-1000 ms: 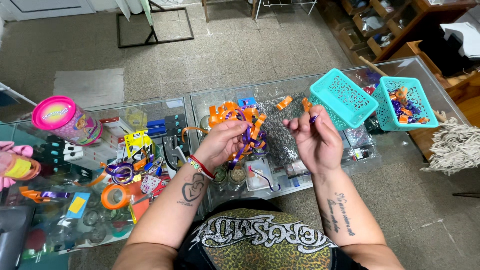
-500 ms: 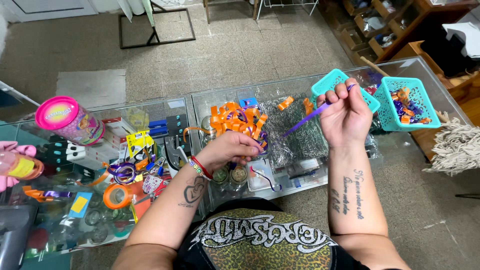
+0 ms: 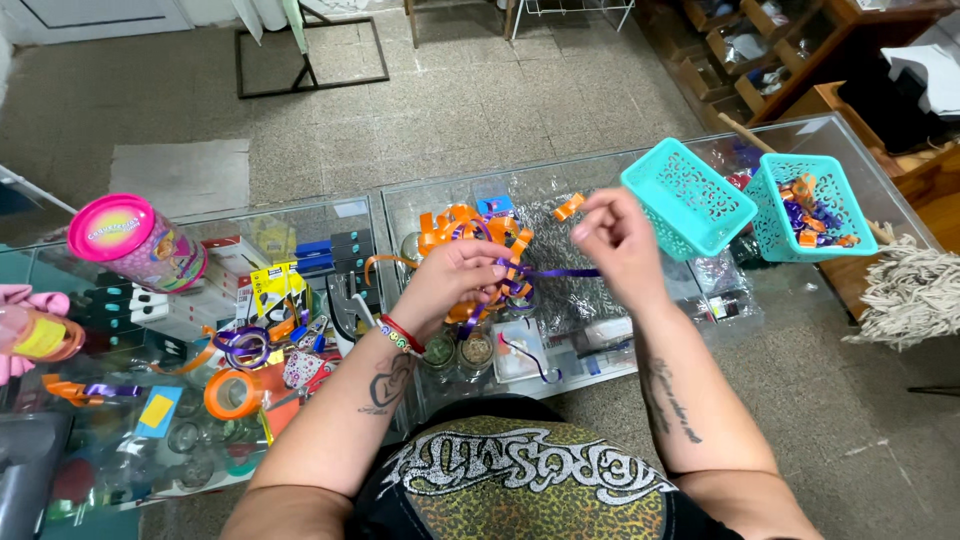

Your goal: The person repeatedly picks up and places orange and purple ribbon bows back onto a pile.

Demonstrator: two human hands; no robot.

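Note:
My left hand (image 3: 452, 277) presses down on a heap of curled orange ribbons (image 3: 470, 235) on the glass counter (image 3: 600, 180), fingers closed on the end of a purple ribbon (image 3: 560, 272). My right hand (image 3: 615, 240) pinches the other end of that purple ribbon, which stretches taut between both hands. A short orange ribbon piece (image 3: 568, 207) lies just above my right hand. A clear plastic bag (image 3: 560, 300) is spread under the ribbons.
Two turquoise baskets stand at the right: an overturned one (image 3: 690, 200) and one (image 3: 810, 205) holding orange and purple ribbon pieces. A pink-lidded jar (image 3: 135, 240), an orange tape roll (image 3: 232, 393) and purple ribbon loops (image 3: 243, 345) lie left. A mop (image 3: 905, 290) rests at far right.
My right hand, raised toward the overturned basket half a second ago with the purple ribbon slanting up, has come down and left. The ribbon now runs level between both hands.

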